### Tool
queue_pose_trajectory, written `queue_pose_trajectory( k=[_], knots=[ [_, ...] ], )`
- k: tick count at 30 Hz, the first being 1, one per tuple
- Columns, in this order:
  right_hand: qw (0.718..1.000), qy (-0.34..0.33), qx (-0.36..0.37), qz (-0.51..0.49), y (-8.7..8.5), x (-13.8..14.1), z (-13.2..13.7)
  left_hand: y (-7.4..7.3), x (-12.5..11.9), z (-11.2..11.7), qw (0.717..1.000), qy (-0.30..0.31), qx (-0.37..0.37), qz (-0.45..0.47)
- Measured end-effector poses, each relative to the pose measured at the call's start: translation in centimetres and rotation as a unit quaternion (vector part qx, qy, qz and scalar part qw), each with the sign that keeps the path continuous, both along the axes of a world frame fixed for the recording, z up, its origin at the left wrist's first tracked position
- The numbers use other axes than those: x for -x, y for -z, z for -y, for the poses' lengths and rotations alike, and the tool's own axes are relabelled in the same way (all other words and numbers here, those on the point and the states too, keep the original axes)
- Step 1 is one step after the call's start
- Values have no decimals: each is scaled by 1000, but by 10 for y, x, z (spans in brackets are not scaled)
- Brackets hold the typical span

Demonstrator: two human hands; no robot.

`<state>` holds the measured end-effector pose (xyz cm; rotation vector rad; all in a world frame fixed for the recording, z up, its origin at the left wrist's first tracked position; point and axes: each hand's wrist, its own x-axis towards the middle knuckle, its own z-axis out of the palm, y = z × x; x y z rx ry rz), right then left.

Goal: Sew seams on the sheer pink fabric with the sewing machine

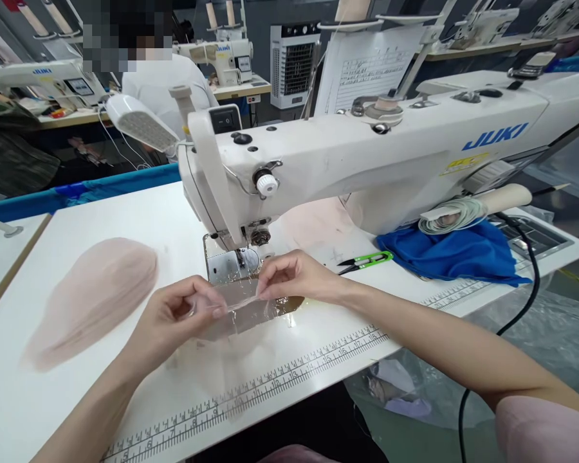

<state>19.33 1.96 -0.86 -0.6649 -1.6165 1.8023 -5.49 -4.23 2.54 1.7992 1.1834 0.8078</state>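
My left hand (181, 318) and my right hand (294, 276) both pinch a thin sheer pale-pink fabric piece (244, 307), stretched between them just in front of the needle plate (231, 263) of a white JUKI sewing machine (367, 154). Both hands are closed in a pinch on the fabric's edge. The fabric lies partly over the machine bed and the white table (125, 218). The needle area sits a little behind my fingertips.
A stack of pale-pink sheer pieces (94, 299) lies at the left. Green-handled thread snips (367, 260) and a blue cloth (451, 251) lie to the right under the machine arm. A ruler strip (270, 379) runs along the table's front edge. Another person sits at a machine behind.
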Motion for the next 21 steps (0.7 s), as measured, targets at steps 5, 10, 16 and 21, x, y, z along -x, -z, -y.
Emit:
queue_pose_trajectory(
  k=[5,10,16,21],
  knots=[
    [993,73,-94,25,3,2,5,-9,-21,23,881,130,-409,-201],
    [999,18,23,-24,2,2,9,3,-31,32,778,171,-533,-286],
    [995,-21,92,-37,0,3,7,13,-32,34,772,171,-535,-299],
    [993,-16,112,-42,0,3,8,15,-33,34,770,167,-537,-301]
  ],
)
